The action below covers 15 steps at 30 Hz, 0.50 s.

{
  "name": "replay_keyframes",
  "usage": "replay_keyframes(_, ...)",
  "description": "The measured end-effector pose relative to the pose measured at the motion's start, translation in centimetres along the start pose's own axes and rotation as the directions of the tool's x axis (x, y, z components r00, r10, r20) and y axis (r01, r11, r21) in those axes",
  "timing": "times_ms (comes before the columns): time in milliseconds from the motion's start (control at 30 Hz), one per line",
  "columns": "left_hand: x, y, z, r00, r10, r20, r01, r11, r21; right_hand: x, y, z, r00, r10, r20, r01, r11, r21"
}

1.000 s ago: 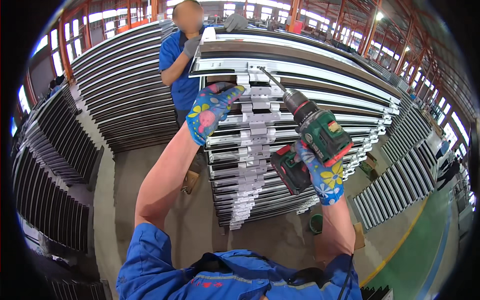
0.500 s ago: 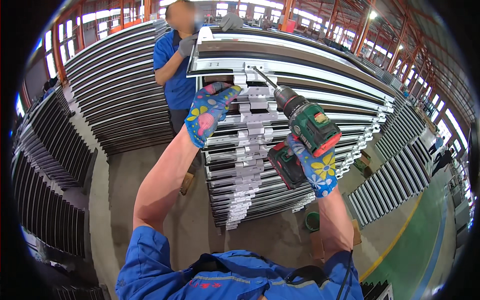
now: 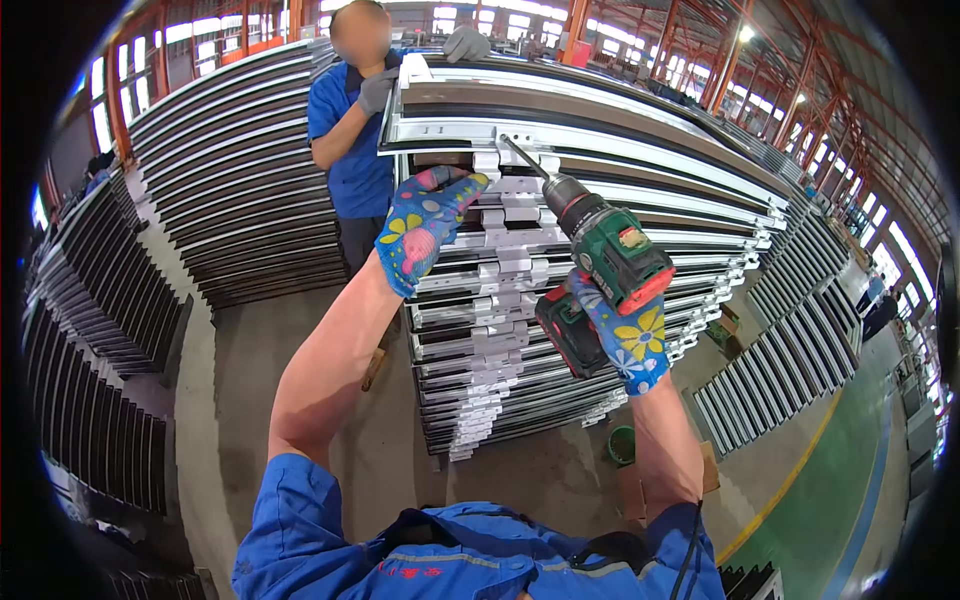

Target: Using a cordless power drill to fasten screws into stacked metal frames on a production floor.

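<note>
Cordless drill (image 3: 625,258), green and black with red trim, before the near end of the stack of metal frames; its long bit (image 3: 524,158) slants up and leftward, the tip at a small hinge plate (image 3: 516,139) with holes, on the pale edge of the uppermost frame (image 3: 450,131). My right hand (image 3: 627,335), in a blue flowered glove, is wrapped around the drill's grip, above the battery. My left hand (image 3: 418,230), gloved alike, is partly curled just below that edge, its fingertips beside the column of pale hinges (image 3: 517,213); I cannot tell whether they grip anything. Beneath lie further frames of the stack (image 3: 448,345), layered with dark strips. At the stack's far left corner stands a co-worker (image 3: 358,185) in blue, one grey-gloved hand (image 3: 376,92) at the frame's corner, the other (image 3: 466,44) on top. Farther out: a tall stack of frames at left (image 3: 235,190), another at right (image 3: 778,370), a green bucket (image 3: 622,446) on the floor, and reddish columns (image 3: 733,55) behind.
</note>
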<state>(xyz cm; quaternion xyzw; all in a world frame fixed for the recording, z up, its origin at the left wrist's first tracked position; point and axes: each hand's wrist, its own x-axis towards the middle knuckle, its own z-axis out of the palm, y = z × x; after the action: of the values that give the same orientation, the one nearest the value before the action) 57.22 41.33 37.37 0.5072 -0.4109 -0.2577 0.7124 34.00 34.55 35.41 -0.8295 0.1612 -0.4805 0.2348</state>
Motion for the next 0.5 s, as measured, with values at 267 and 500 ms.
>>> replay_keyframes(267, -0.4, 0.2, 0.1, 1.0, 0.015, -0.01, -0.014, 0.999, 0.038, 0.2, -0.8, 0.1, 0.989, -0.145, 0.02, 0.147, 0.979, -0.144)
replay_keyframes(500, -0.4, 0.2, 0.1, 0.998, 0.042, -0.036, -0.039, 0.995, 0.09, 1.2, -2.9, -1.5, 0.996, -0.03, 0.086, 0.046, 0.98, -0.192)
